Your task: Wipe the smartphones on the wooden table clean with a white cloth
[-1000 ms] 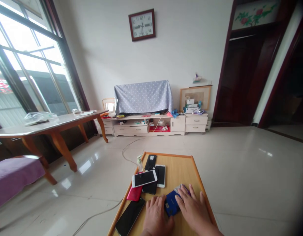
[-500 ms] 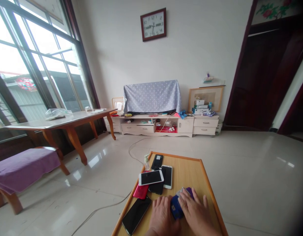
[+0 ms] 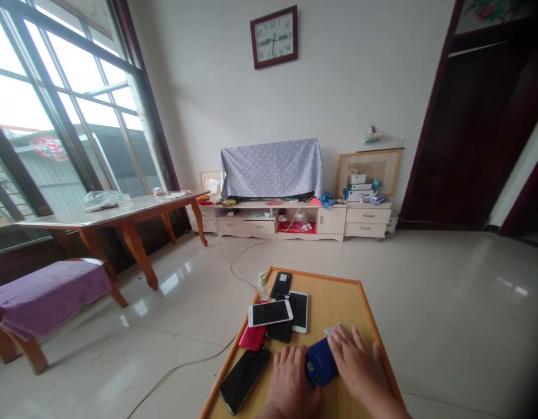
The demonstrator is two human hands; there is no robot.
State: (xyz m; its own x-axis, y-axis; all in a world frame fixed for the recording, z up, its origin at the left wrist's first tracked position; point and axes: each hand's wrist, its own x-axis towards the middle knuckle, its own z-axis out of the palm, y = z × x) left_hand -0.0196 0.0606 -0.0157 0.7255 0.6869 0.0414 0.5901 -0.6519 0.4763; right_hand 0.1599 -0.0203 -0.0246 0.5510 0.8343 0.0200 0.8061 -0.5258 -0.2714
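A blue phone point(image 3: 320, 362) lies back side up on the small wooden table, tilted a little. My left hand point(image 3: 290, 378) grips its left edge, fingers bent and thumb at the near side. Over the phone's right part, my right hand point(image 3: 356, 364) presses a small greyish-white cloth point(image 3: 332, 329), most of it hidden under the fingers. Left of my hands lie a black phone point(image 3: 245, 379), a red phone point(image 3: 252, 337) and a white phone point(image 3: 270, 313) resting across others. Behind it are another white phone point(image 3: 300, 311) and a black phone point(image 3: 281, 285).
A clear pump bottle point(image 3: 262, 285) stands at the wooden table's point(image 3: 334, 285) far left edge. A cable point(image 3: 177, 368) runs over the tiled floor to the left. A stool with a purple cloth point(image 3: 50, 294), a long table point(image 3: 120, 210) and a white TV cabinet point(image 3: 332, 222) stand farther off.
My right hand has slid right with the cloth, uncovering more of the phone's blue back. My left hand stays on the phone's left edge. The view has shifted slightly.
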